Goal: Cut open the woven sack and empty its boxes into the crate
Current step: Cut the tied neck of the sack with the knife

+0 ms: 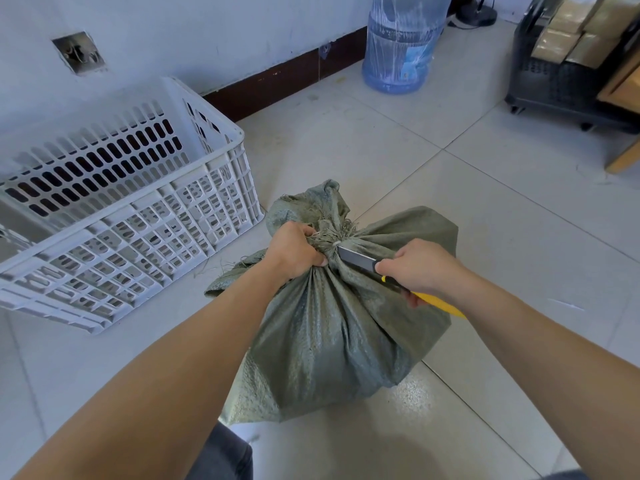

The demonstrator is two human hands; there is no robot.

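**A:** Where is the sack?

**B:** The green woven sack [332,341] stands on the tiled floor [485,202], right in front of the person. It is full and bulging, with its neck gathered into a tight bunch at the top. A thin white tie [335,244] is wound round that neck.

**A:** What are the hands doing?

**B:** The left hand [294,251] is curled tight round the gathered neck, just to the left of the tie, with frayed cloth sticking up above the fist. The right hand [419,268] is wrapped round a knife [358,260] with a yellow handle. The handle's end pokes out behind the palm.

**A:** And the blade?

**B:** It is slid out and points left. Its tip is at the white tie, on the right side of the neck. I cannot tell whether it has bitten into anything.

**A:** Where is the crate?

**B:** The white plastic crate [237,135] with slotted walls sits on the floor to the left of the sack, near it but not touching. Its far side is against the wall.

**A:** Anything else around?

**B:** A big blue water bottle [401,46] stands by the skirting board further back. At the far right is a black cart [554,81] loaded with cardboard boxes [568,32].
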